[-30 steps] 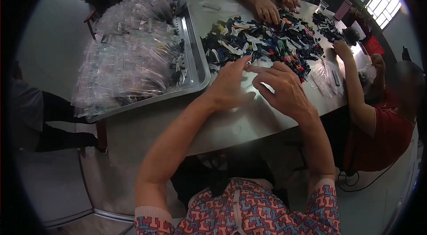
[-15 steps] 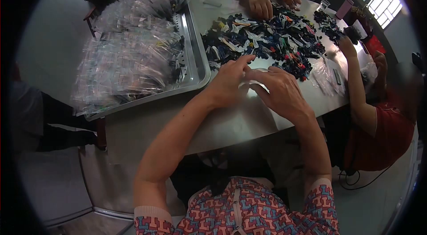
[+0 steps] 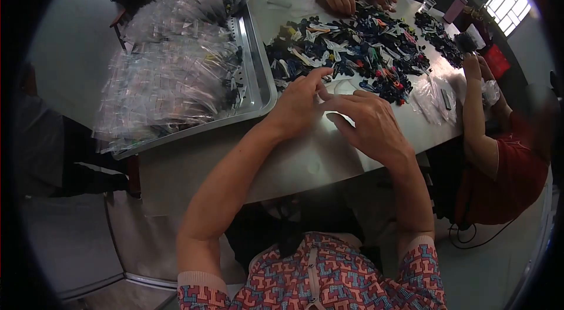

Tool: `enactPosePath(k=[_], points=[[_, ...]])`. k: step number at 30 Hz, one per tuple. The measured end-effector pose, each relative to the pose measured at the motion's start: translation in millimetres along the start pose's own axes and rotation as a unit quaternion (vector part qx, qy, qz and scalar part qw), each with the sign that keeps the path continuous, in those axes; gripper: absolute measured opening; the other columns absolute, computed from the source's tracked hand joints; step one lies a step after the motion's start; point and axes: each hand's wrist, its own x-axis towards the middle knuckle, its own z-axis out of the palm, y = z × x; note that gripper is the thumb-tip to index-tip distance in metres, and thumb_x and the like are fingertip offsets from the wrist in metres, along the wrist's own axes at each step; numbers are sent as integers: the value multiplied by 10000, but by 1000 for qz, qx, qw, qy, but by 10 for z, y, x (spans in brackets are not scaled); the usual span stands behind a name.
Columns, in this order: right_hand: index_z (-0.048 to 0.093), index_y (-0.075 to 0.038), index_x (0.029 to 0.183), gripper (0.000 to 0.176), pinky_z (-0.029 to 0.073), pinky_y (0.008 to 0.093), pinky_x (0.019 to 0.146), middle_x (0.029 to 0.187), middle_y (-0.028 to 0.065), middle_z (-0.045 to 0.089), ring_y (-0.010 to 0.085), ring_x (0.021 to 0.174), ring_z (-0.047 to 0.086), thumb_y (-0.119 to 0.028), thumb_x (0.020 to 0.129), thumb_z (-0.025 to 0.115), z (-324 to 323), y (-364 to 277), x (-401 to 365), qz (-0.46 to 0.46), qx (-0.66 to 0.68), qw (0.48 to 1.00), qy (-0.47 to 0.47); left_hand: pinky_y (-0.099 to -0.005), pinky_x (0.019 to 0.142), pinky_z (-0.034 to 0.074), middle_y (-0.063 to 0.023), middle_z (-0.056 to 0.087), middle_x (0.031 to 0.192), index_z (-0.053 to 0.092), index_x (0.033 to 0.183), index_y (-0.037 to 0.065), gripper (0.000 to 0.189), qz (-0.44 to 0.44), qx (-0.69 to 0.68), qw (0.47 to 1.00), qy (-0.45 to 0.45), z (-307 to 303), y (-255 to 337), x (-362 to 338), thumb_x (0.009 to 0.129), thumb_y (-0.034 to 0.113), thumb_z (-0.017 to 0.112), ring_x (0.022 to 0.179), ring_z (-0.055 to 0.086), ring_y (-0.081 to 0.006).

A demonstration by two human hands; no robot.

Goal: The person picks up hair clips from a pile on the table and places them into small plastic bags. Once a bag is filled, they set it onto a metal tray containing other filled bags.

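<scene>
My left hand [image 3: 298,105] and my right hand [image 3: 370,122] meet above the near side of the metal table [image 3: 282,175]. Fingers of both are drawn together on a thin see-through film, apparently a small clear plastic bag [image 3: 325,108]; it is blurred and mostly hidden by the fingers. One left fingertip sticks up and away from it. Just beyond my hands spreads a pile of small slim clips [image 3: 335,46], mostly dark, with some white, red, green and yellow ones. At my left lies a metal tray [image 3: 258,63] heaped with filled clear bags [image 3: 170,69].
Across the table, a person's hands [image 3: 341,0] work at the pile. To the right, a person in red [image 3: 511,169] handles clear plastic near flat bags [image 3: 432,98] and a second clip heap [image 3: 437,37]. A cup [image 3: 427,3] and pink bottle [image 3: 455,10] stand behind.
My hands have shifted slightly left and toward me, still together. The person at right has drawn their hands closer together, and the person opposite has moved a hand slightly.
</scene>
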Motion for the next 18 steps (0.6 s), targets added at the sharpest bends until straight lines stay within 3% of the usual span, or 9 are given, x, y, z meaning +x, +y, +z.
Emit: enactPosePath(k=[5,7,9,10,11,16,18], points=[[708,-80,1009,186,520,401,709,908,98,732,275,798,667,-51,825,714,-9,29,-87,14,24,1000,12,-395,913,476,-106,664,953,475,1396,12,651,23,1,1000,14,5,38,-13,807,105,738,975,614,-295],[716,-65,1044,236,517,343,688,1007,96,738,222,799,664,11,820,710,28,109,-94,-38,128,979,151,-383,879,484,-99,662,944,473,1394,11,647,46,-4,998,31,10,-30,19,803,88,725,930,616,-274],[710,-38,1062,238,502,268,673,1000,80,720,152,824,646,53,846,676,30,225,-139,40,207,957,202,-371,846,493,-92,659,936,472,1393,11,643,66,-9,997,47,-36,-16,12,800,71,713,886,617,-254],[705,-32,1079,232,492,241,664,964,76,711,121,851,632,52,867,658,65,306,-125,72,229,943,231,-348,786,494,-82,658,932,472,1391,14,633,28,-32,999,35,-106,92,9,801,58,697,824,603,-221],[704,-22,1059,187,480,240,655,923,49,690,95,780,599,23,882,662,71,339,-125,143,224,941,210,-325,726,494,-73,657,928,471,1388,17,624,-10,-55,998,22,-148,153,11,801,44,681,763,590,-188],[709,-42,1060,212,495,306,647,896,81,670,181,667,591,-95,855,712,299,368,14,134,119,983,37,-287,623,465,-45,665,908,464,1384,31,620,38,-92,993,59,-177,-4,83,806,44,688,668,546,-135],[707,-44,1050,236,506,344,666,909,101,660,228,693,619,-129,831,733,452,353,73,115,121,984,58,-283,617,464,-37,668,902,462,1382,36,623,32,-102,992,65,-201,13,78,804,44,694,662,546,-133]])
